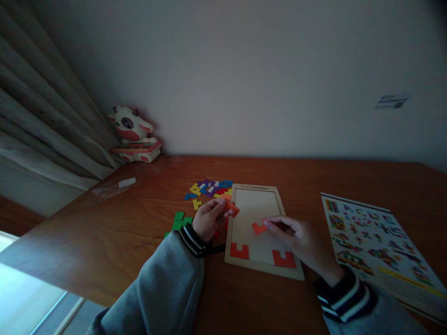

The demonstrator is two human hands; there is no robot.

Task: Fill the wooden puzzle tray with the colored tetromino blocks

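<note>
My left hand (208, 217) pinches an orange-red puzzle piece (232, 206) above the left side of a shallow framed puzzle board (251, 195). My right hand (291, 232) has its thumb and fingertips closed on a notched red puzzle piece (259, 228) over the board's middle. Two U-shaped pieces lie in the frame: a red one in the lower left corner (239, 251) and another in the lower right corner (283, 258). Behind and beside my left hand, more red pieces are partly hidden.
Blue, yellow and purple pieces (208, 188) lie heaped beyond my left hand, with green pieces (179, 221) nearer. A printed pattern sheet (377, 242) lies at the right. A cow-shaped toy keyboard (136, 135) stands at the back left, near a curtain (45, 102).
</note>
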